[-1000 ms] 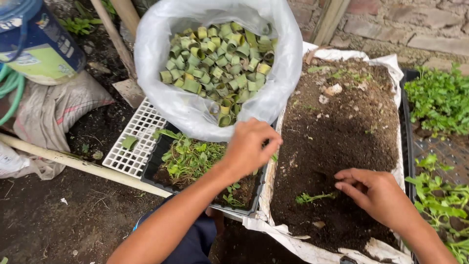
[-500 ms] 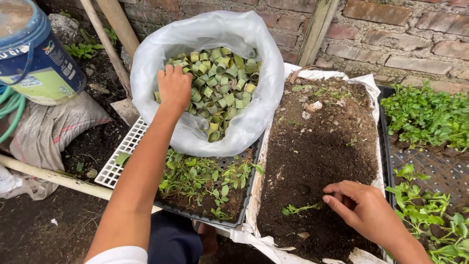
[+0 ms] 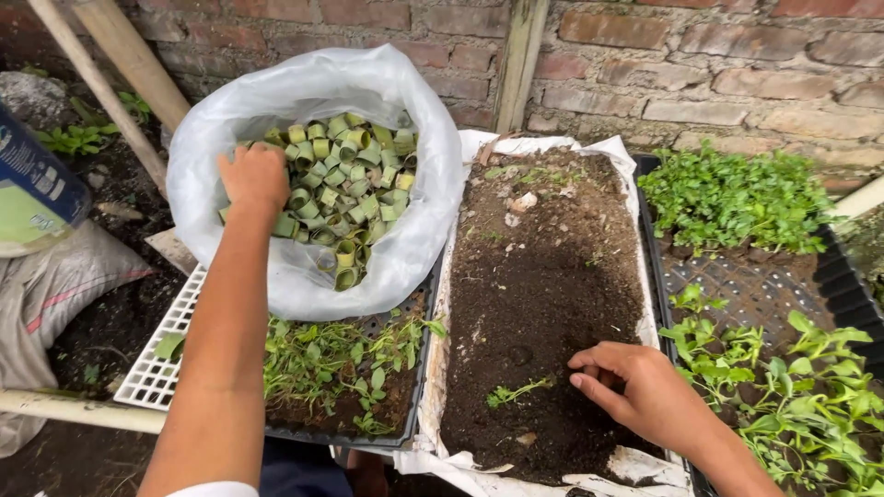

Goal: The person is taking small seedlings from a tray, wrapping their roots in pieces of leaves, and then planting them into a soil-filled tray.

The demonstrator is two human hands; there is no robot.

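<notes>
My left hand (image 3: pixel 252 175) reaches into a white plastic bag (image 3: pixel 405 239) full of small green leaf rolls (image 3: pixel 354 175); its fingers are closed among the rolls at the bag's left side. My right hand (image 3: pixel 635 385) rests on dark soil in a lined tray (image 3: pixel 543 276), fingertips touching the soil, fingers loosely curled and holding nothing. A small green seedling (image 3: pixel 514 393) lies on the soil just left of that hand.
A black tray of seedlings (image 3: pixel 341 368) sits under the bag, on a white grid tray (image 3: pixel 161 368). At the right a black tray (image 3: pixel 764 285) holds leafy plants (image 3: pixel 727 198). A brick wall (image 3: pixel 700 64) runs behind; wooden poles (image 3: pixel 129 60), a blue bucket (image 3: pixel 32 179) and a sack (image 3: pixel 55 294) stand at the left.
My left hand rose from the seedling tray into the bag and has sunk onto the green rolls. My right hand stayed on the soil beside the seedling.
</notes>
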